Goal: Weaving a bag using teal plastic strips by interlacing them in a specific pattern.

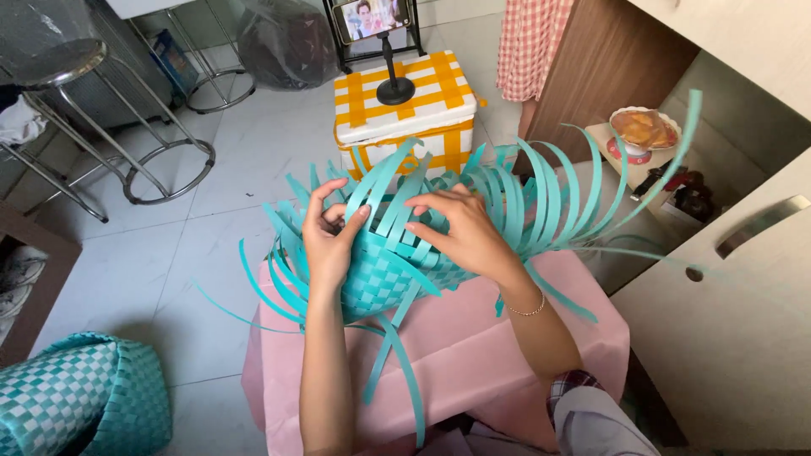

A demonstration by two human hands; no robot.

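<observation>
Both hands, left [328, 241] and right [465, 236], pinch strips at the rim of the light, springy half-woven basket [389, 270] near the table's [473, 355] far edge; grip the stiffer woven wall.

Bright, even daylight fills the scene, strongest on the white floor tiles [228, 160] toward 11 o'clock, which show a soft sheen. Shadows are faint and diffuse. Focus is sharp in the centre; wide-angle distortion bends the cabinet [743, 279] at 3 o'clock and the stool legs [127, 160] at 10 o'clock.
</observation>
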